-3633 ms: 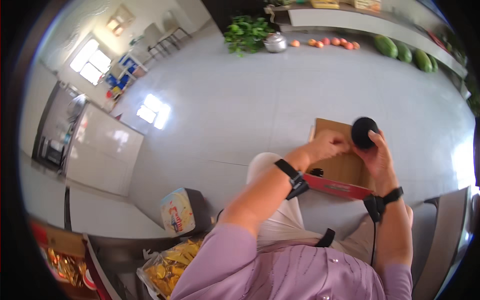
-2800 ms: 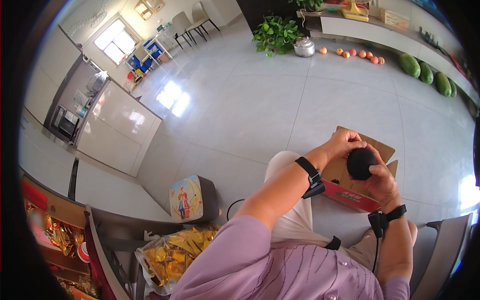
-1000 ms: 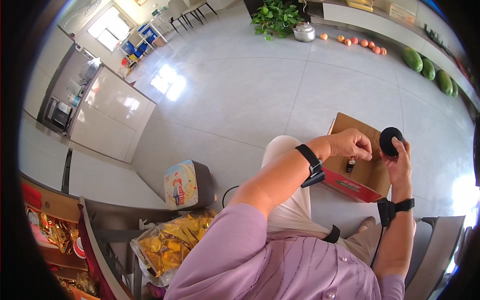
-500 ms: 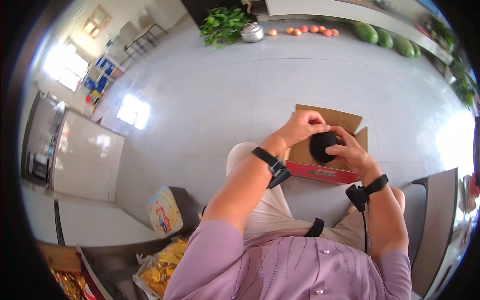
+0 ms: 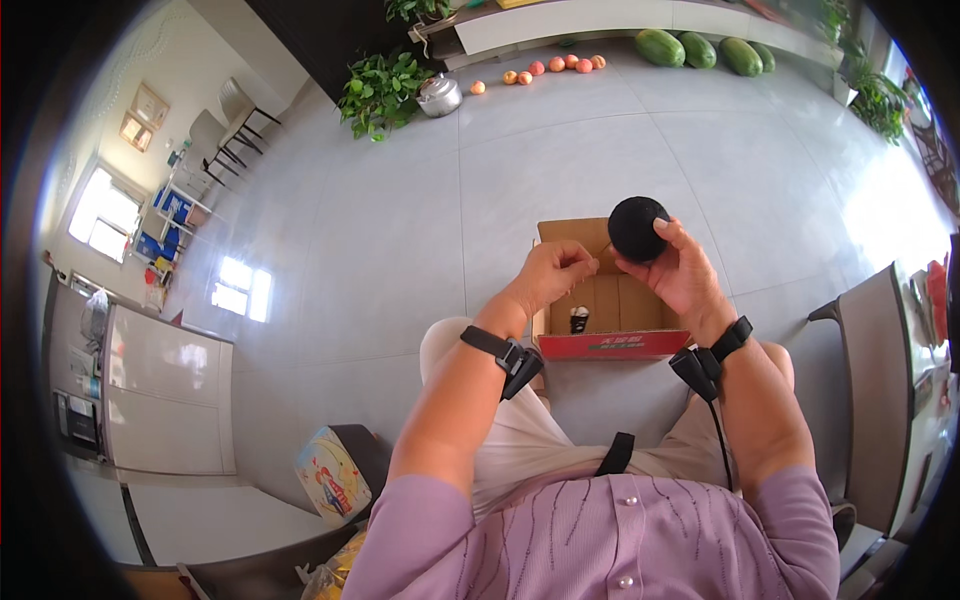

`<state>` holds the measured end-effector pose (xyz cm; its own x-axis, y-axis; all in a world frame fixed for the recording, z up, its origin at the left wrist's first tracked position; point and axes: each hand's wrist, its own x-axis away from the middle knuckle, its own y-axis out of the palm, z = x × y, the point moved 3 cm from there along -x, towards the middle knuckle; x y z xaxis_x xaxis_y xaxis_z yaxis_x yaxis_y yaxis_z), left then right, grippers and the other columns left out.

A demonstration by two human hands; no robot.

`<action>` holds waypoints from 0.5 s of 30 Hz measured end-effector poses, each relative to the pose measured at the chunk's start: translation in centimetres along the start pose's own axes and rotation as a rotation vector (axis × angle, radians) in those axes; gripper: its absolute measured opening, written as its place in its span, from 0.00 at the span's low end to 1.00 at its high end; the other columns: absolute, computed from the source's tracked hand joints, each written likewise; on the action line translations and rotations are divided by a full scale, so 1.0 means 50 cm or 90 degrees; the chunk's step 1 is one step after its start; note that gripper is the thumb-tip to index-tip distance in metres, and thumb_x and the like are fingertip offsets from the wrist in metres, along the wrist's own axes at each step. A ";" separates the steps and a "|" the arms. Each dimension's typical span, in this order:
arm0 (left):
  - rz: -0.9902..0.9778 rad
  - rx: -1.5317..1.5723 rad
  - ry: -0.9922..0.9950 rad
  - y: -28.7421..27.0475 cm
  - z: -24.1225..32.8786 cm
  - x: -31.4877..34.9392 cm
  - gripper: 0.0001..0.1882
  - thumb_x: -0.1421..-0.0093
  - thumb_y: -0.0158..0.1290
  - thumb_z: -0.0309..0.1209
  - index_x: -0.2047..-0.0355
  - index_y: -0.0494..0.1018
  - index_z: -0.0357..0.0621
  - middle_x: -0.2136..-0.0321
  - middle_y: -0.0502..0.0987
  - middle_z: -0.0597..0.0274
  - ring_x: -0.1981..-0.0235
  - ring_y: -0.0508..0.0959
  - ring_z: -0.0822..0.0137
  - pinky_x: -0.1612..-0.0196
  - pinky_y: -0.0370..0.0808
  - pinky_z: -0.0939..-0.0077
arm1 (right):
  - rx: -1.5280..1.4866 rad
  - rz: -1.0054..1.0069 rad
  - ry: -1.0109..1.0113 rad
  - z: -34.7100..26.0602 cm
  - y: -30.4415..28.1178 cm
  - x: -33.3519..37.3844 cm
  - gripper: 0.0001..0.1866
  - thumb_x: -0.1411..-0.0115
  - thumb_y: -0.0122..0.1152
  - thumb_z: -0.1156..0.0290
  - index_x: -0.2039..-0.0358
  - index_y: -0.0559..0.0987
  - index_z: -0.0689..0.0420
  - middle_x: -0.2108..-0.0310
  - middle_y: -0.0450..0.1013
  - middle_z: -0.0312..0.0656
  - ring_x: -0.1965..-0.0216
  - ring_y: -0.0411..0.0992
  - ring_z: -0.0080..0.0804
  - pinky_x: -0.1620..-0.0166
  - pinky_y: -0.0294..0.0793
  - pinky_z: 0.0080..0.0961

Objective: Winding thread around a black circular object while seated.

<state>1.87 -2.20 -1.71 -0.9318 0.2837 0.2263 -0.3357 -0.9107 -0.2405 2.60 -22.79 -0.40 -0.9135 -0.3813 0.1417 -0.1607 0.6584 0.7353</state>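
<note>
My right hand (image 5: 680, 262) holds a round black ball (image 5: 636, 230) with a dull surface above the far part of an open cardboard box (image 5: 612, 346). Its fingers and thumb are closed around the ball's right and lower side. To the left, my left hand (image 5: 555, 272) is pinched over the box's left side, apart from the ball. Whatever is between those fingertips is too fine to make out. Inside the box lies a small black-and-white object (image 5: 579, 319) whose kind I cannot tell. The box stands on the floor between my knees, its red printed side facing me.
At the far wall are a leafy plant (image 5: 380, 95), a metal kettle (image 5: 439, 96), several peach-coloured fruits (image 5: 557, 64) and several large green melons (image 5: 661, 48). A printed bin (image 5: 333, 473) stands at my left, a grey cabinet (image 5: 868, 370) at my right.
My left hand has come away from the black ball, leftward. My right hand has lifted the ball away from me. The view has shifted, and the box's inside now shows.
</note>
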 end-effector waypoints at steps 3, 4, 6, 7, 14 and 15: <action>-0.078 0.000 0.019 0.014 0.005 0.009 0.09 0.39 0.59 0.33 0.70 0.77 0.40 0.76 0.75 0.70 0.76 0.73 0.78 0.71 0.71 0.82 | 0.022 0.108 -0.038 -0.002 -0.037 -0.010 0.33 0.45 0.66 0.61 0.44 0.61 0.57 0.51 0.69 0.46 0.55 0.74 0.39 0.54 0.78 0.37; -0.133 0.016 0.021 0.022 0.007 0.014 0.08 0.39 0.59 0.33 0.70 0.78 0.40 0.76 0.75 0.70 0.75 0.73 0.78 0.70 0.71 0.82 | 0.017 0.112 -0.042 -0.002 -0.040 -0.012 0.33 0.45 0.66 0.61 0.44 0.61 0.57 0.51 0.69 0.46 0.55 0.74 0.39 0.54 0.78 0.37; -0.173 0.041 0.021 0.030 0.017 0.023 0.08 0.40 0.60 0.32 0.70 0.78 0.40 0.76 0.76 0.70 0.75 0.73 0.77 0.69 0.71 0.82 | 0.060 0.234 -0.068 -0.006 -0.054 -0.011 0.37 0.48 0.70 0.61 0.43 0.60 0.56 0.51 0.68 0.46 0.55 0.73 0.37 0.57 0.77 0.34; -0.206 0.070 0.021 0.034 0.023 0.027 0.07 0.40 0.60 0.31 0.69 0.78 0.40 0.76 0.76 0.69 0.74 0.74 0.77 0.68 0.71 0.82 | 0.056 0.247 -0.076 -0.005 -0.059 -0.012 0.37 0.48 0.70 0.61 0.43 0.60 0.56 0.51 0.68 0.46 0.55 0.73 0.37 0.57 0.77 0.34; -0.052 0.196 0.124 0.000 0.022 0.021 0.06 0.43 0.63 0.29 0.70 0.78 0.41 0.76 0.76 0.70 0.73 0.73 0.76 0.67 0.71 0.81 | 0.564 0.069 -0.092 0.044 -0.033 -0.015 0.33 0.54 0.73 0.64 0.49 0.69 0.57 0.57 0.73 0.45 0.56 0.73 0.33 0.58 0.76 0.29; -0.017 0.151 0.108 -0.005 0.018 0.020 0.06 0.43 0.64 0.30 0.71 0.78 0.42 0.76 0.76 0.70 0.74 0.73 0.76 0.67 0.71 0.81 | 0.638 0.002 -0.129 0.053 -0.015 -0.011 0.31 0.54 0.73 0.64 0.51 0.71 0.57 0.59 0.74 0.45 0.57 0.73 0.33 0.58 0.76 0.28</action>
<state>1.15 -1.97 -0.56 -0.9394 0.3368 0.0643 -0.3378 -0.9412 -0.0047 2.23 -21.38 -2.78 -0.9455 -0.3229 -0.0412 -0.3118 0.9347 -0.1705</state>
